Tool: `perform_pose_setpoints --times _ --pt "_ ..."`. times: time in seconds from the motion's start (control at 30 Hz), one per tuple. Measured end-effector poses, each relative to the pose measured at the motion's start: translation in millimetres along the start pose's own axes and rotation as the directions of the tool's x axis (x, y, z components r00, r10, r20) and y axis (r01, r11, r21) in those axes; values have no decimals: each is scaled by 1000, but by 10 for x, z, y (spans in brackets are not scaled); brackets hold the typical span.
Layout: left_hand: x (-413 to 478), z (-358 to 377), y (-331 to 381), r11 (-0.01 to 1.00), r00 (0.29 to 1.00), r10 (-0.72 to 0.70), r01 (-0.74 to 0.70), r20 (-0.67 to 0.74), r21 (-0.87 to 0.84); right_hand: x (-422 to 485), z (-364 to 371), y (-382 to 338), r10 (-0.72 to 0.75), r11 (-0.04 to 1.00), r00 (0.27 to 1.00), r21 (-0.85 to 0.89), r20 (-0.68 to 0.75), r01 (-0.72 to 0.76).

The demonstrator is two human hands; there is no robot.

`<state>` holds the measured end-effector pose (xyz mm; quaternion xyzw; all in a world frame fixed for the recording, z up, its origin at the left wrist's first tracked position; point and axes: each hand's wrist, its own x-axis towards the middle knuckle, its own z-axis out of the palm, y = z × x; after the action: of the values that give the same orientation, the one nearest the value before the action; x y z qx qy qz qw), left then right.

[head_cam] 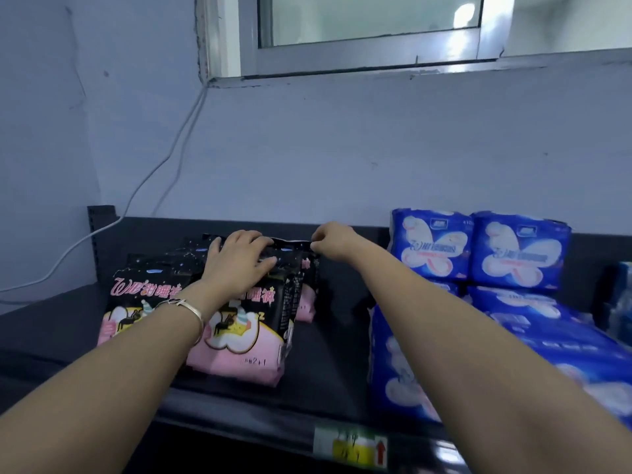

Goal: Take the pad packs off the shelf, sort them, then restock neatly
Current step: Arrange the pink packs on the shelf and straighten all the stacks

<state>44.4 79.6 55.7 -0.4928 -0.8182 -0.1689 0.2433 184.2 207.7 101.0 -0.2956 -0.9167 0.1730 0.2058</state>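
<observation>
Black-and-pink pad packs (239, 340) stand upright in a short row on the dark shelf (325, 367), left of centre. My left hand (236, 261) lies over the tops of the front packs, fingers spread and bent over their upper edges. My right hand (330, 239) pinches the top right corner of a black pack (307, 268) further back in the row. Blue pad packs (478, 248) stand and lie stacked on the right side of the shelf.
A bare gap of shelf lies between the black packs and the blue packs. A price label (352, 446) sits on the shelf's front edge. A white cable (160, 159) runs down the wall behind, below a window (369, 35).
</observation>
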Motion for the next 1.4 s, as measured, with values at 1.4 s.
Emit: perform_pose_setpoints --times 1.4 --pt "928 647 -576 930 917 284 -192 279 -313 1178 624 31 33 993 997 -114 67 -26"
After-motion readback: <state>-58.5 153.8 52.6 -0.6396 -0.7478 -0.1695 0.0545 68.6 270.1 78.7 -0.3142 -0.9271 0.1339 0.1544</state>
